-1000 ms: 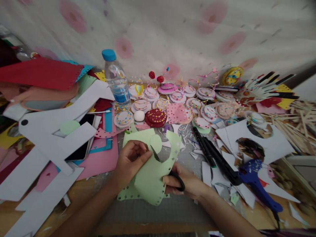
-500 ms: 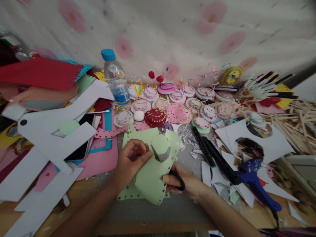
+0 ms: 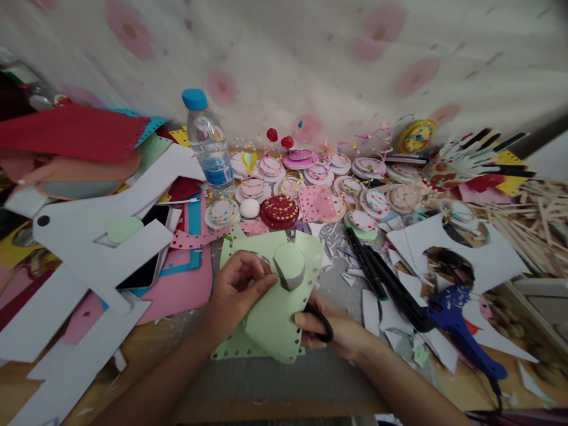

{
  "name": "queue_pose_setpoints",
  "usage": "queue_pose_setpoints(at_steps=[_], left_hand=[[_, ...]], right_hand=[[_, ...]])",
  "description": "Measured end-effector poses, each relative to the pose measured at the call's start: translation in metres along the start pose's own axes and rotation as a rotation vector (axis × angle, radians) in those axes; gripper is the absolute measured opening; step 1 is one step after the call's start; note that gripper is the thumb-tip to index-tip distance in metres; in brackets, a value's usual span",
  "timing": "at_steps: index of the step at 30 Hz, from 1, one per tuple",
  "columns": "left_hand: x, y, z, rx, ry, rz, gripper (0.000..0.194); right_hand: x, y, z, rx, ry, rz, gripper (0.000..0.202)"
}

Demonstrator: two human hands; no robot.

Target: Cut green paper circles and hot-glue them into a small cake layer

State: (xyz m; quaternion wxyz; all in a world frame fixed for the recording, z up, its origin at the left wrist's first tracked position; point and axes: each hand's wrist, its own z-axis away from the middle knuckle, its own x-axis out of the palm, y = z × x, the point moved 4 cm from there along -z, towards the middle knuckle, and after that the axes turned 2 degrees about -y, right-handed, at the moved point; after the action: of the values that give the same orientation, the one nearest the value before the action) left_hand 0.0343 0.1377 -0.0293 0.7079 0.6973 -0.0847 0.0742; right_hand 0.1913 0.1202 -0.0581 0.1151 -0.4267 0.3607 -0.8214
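A sheet of light green paper (image 3: 277, 319), punched with small holes along its edges, is held up in front of me. My left hand (image 3: 242, 290) pinches it at the left, thumb against forefinger, beside a partly cut round shape (image 3: 290, 261) with a dark gap along its lower side. At the right edge, my right hand (image 3: 328, 325) grips a pair of scissors by its black handle (image 3: 323, 322); the blades are hidden behind the paper. Another green sheet (image 3: 231, 349) lies underneath on the grey cutting mat (image 3: 266, 384).
A water bottle (image 3: 208, 142) stands behind, near rows of decorated paper discs (image 3: 279, 211). To the right lie a black pen-like tool (image 3: 366, 263), a blue glue gun (image 3: 461, 331) and white paper scraps. White cut-outs (image 3: 89, 231) and a phone (image 3: 148, 266) cover the left.
The green paper has shifted and bent slightly, its lower edge rising a little. Both hands keep nearly the same position and grip.
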Motion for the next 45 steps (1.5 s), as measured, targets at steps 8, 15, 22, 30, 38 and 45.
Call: queue_pose_setpoints(at_steps=[8, 15, 22, 30, 38, 45], left_hand=[[0.002, -0.005, 0.003, -0.044, 0.103, 0.014, 0.023], [0.001, -0.007, 0.0, -0.075, 0.123, 0.019, 0.025], [0.002, -0.005, 0.001, -0.089, 0.137, -0.009, 0.026], [-0.012, -0.007, 0.001, -0.104, 0.101, -0.053, 0.027], [-0.019, 0.008, -0.004, -0.085, 0.185, -0.174, 0.019], [-0.02, 0.009, -0.004, -0.043, 0.172, -0.297, 0.02]], right_hand=[[0.0, 0.001, 0.001, 0.006, 0.013, 0.007, 0.051], [-0.001, 0.002, 0.001, 0.03, 0.012, 0.006, 0.054], [0.001, 0.001, 0.001, 0.03, -0.023, 0.056, 0.055], [0.0, 0.002, -0.001, 0.006, -0.043, 0.098, 0.053], [0.001, 0.001, -0.001, 0.008, -0.064, 0.073, 0.051], [0.003, -0.003, -0.001, 0.009, -0.05, 0.043, 0.052]])
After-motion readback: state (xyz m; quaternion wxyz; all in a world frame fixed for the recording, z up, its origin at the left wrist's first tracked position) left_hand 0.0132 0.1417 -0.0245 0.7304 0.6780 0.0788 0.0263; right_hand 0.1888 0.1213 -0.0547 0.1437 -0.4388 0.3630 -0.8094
